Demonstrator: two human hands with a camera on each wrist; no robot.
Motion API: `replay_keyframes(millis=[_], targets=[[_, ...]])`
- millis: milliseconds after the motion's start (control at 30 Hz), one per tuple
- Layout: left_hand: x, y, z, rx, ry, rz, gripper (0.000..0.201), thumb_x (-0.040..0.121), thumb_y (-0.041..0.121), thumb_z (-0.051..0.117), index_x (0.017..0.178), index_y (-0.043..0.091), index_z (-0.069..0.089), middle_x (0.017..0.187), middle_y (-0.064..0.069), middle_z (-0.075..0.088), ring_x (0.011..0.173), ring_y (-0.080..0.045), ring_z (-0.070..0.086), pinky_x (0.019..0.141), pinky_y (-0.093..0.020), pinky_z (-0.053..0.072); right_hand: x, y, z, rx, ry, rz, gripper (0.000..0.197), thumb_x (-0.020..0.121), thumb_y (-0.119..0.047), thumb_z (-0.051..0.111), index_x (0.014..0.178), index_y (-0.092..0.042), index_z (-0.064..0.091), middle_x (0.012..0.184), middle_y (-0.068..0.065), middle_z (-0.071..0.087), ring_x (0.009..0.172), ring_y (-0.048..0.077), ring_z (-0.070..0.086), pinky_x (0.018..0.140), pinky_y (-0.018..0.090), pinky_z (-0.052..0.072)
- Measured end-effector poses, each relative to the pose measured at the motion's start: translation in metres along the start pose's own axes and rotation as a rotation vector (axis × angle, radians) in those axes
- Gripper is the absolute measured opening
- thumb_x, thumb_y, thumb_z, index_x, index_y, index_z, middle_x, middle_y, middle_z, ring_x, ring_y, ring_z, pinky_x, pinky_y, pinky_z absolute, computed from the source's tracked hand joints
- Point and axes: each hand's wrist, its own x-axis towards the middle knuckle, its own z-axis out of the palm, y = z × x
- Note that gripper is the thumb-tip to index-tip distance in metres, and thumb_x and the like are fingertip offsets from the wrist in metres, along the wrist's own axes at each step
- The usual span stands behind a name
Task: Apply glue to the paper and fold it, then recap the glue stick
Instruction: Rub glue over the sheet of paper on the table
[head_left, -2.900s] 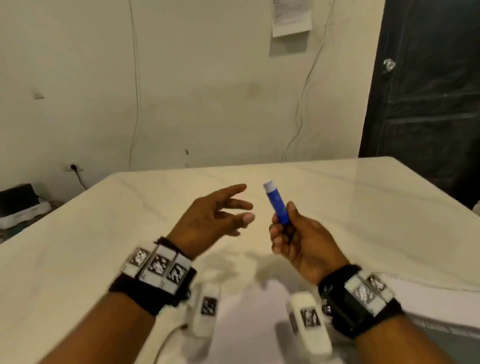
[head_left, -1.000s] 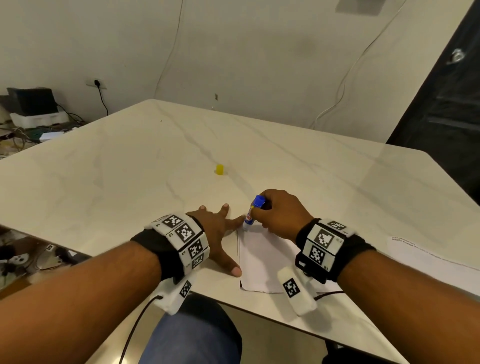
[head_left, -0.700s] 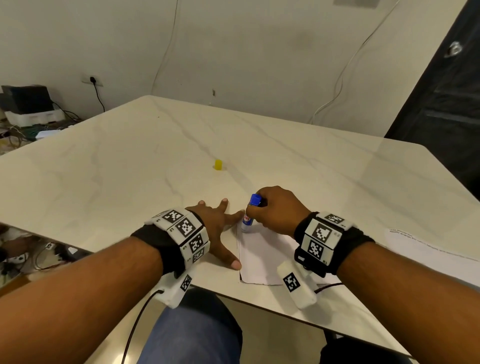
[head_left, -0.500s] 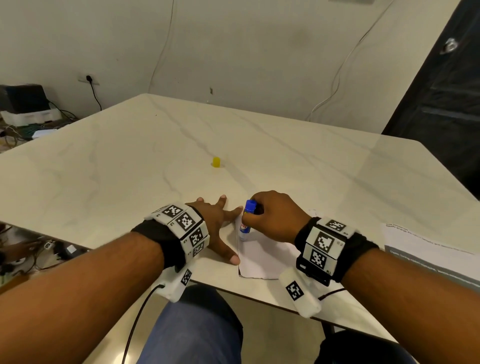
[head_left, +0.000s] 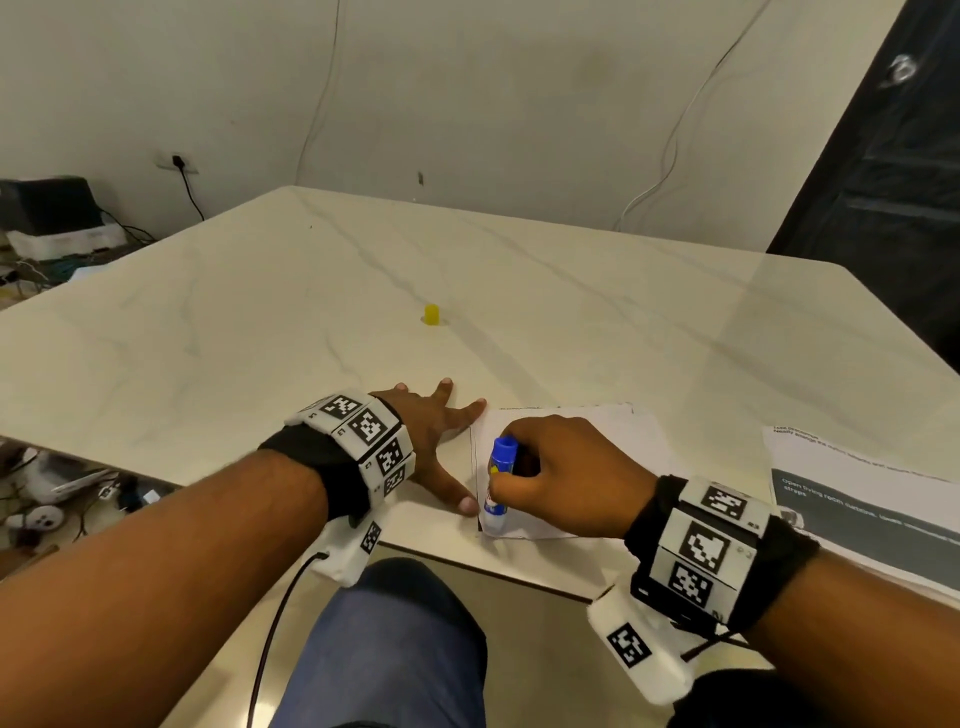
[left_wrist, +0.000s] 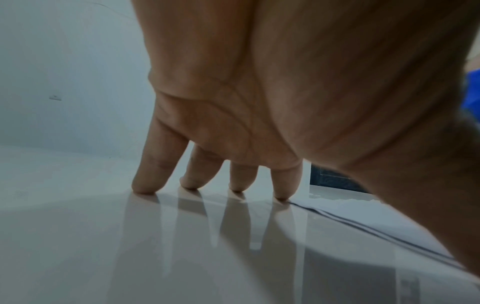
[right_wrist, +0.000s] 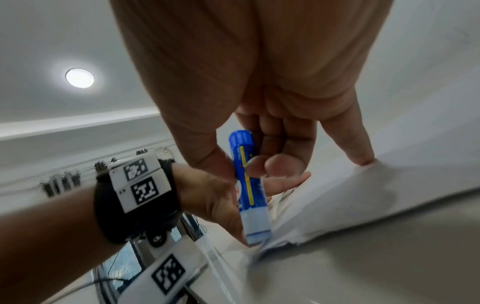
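A white sheet of paper (head_left: 582, 431) lies near the table's front edge. My right hand (head_left: 566, 478) grips an uncapped blue glue stick (head_left: 500, 483) upright, its tip pressed on the paper's near left corner; the right wrist view shows the glue stick (right_wrist: 249, 191) between thumb and fingers, the little finger resting on the paper (right_wrist: 363, 189). My left hand (head_left: 436, 441) lies spread flat on the table, its fingers (left_wrist: 285, 183) and thumb at the paper's left edge (left_wrist: 363, 224). The yellow cap (head_left: 431, 314) stands alone farther back on the table.
The marble table (head_left: 260, 332) stretches back to a wall. A printed sheet (head_left: 862, 499) lies at the right front edge. Cables and a dark box (head_left: 47, 208) sit on the floor at left. A dark door (head_left: 893, 182) stands at the right.
My right hand has dragged the glue stick down the paper's left edge, from the far corner to the near corner. The left hand has stayed flat beside the paper.
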Motion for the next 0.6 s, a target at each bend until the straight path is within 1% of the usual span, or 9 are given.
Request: replay_keyframes(millis=[67, 133, 167, 233, 300, 400, 467, 533, 600], targets=[[0.000, 0.000, 0.000, -0.005, -0.003, 0.002, 0.119, 0.069, 0.076, 0.064, 0.152, 0.043, -0.015, 0.165, -0.001, -0.016, 0.151, -0.040, 0.007, 0.120, -0.052, 0.014, -0.002, 0.002, -0.002, 0.036, 0.024, 0.014, 0.026, 0.084, -0.037, 0.065, 0.092, -0.012, 0.066, 0.081, 0.007, 0.065, 0.067, 0.018, 0.053, 0.066, 0.031, 0.046], [0.000, 0.000, 0.000, -0.001, -0.011, 0.000, 0.119, 0.069, 0.077, 0.064, 0.152, 0.043, -0.015, 0.165, -0.001, -0.016, 0.151, -0.040, 0.006, 0.120, -0.052, 0.014, -0.001, 0.004, -0.004, 0.063, 0.055, 0.036, 0.027, 0.084, -0.038, 0.065, 0.094, -0.014, 0.068, 0.085, 0.008, 0.068, 0.076, 0.024, 0.061, 0.072, 0.038, 0.053], [-0.001, 0.001, 0.000, 0.005, -0.011, 0.000, 0.119, 0.069, 0.077, 0.064, 0.152, 0.043, -0.015, 0.165, -0.002, -0.017, 0.151, -0.040, 0.006, 0.120, -0.052, 0.014, -0.003, 0.005, -0.004, 0.061, 0.060, 0.033, 0.027, 0.084, -0.038, 0.065, 0.094, -0.014, 0.068, 0.085, 0.009, 0.069, 0.077, 0.025, 0.062, 0.073, 0.040, 0.053], [-0.002, 0.002, 0.001, 0.010, -0.004, 0.002, 0.119, 0.069, 0.076, 0.063, 0.152, 0.042, -0.015, 0.165, -0.002, -0.016, 0.151, -0.040, 0.007, 0.120, -0.051, 0.014, -0.005, 0.004, -0.001, 0.045, 0.055, 0.004, 0.026, 0.084, -0.038, 0.066, 0.091, -0.013, 0.067, 0.083, 0.009, 0.068, 0.071, 0.021, 0.058, 0.069, 0.038, 0.051], [-0.003, 0.003, 0.001, 0.008, -0.003, 0.003, 0.119, 0.070, 0.075, 0.064, 0.153, 0.041, -0.014, 0.165, -0.003, -0.016, 0.150, -0.040, 0.009, 0.120, -0.050, 0.015, -0.010, 0.003, 0.003, 0.038, 0.052, -0.033, 0.026, 0.083, -0.038, 0.066, 0.088, -0.012, 0.065, 0.080, 0.007, 0.067, 0.064, 0.013, 0.051, 0.063, 0.032, 0.046], [-0.002, 0.003, 0.001, 0.004, -0.005, 0.001, 0.119, 0.069, 0.075, 0.064, 0.152, 0.041, -0.015, 0.165, -0.003, -0.016, 0.150, -0.041, 0.008, 0.120, -0.051, 0.015, -0.015, 0.003, 0.004, 0.011, 0.053, -0.048, 0.027, 0.081, -0.036, 0.066, 0.087, -0.010, 0.063, 0.080, 0.010, 0.066, 0.063, 0.013, 0.046, 0.061, 0.028, 0.040], [0.000, 0.004, 0.000, 0.009, -0.015, -0.005, 0.120, 0.068, 0.076, 0.064, 0.152, 0.042, -0.015, 0.165, -0.002, -0.017, 0.150, -0.042, 0.007, 0.121, -0.053, 0.017, -0.016, 0.008, -0.001, -0.002, 0.049, -0.028, 0.028, 0.080, -0.036, 0.066, 0.088, -0.010, 0.063, 0.082, 0.011, 0.067, 0.065, 0.014, 0.047, 0.062, 0.030, 0.041], [0.002, 0.004, 0.001, 0.012, -0.024, -0.011, 0.121, 0.067, 0.077, 0.064, 0.152, 0.043, -0.015, 0.165, -0.001, -0.017, 0.150, -0.042, 0.005, 0.121, -0.055, 0.018, -0.019, 0.014, -0.007, -0.003, 0.046, 0.003, 0.029, 0.078, -0.037, 0.066, 0.089, -0.010, 0.065, 0.083, 0.011, 0.068, 0.067, 0.017, 0.050, 0.064, 0.036, 0.046], [0.003, 0.003, 0.001, 0.012, -0.033, -0.015, 0.122, 0.066, 0.078, 0.064, 0.151, 0.043, -0.016, 0.165, 0.000, -0.018, 0.150, -0.043, 0.003, 0.121, -0.056, 0.017, -0.021, 0.021, -0.013, -0.013, 0.048, 0.029, 0.030, 0.077, -0.037, 0.067, 0.090, -0.009, 0.066, 0.084, 0.010, 0.068, 0.071, 0.024, 0.056, 0.068, 0.041, 0.050]])
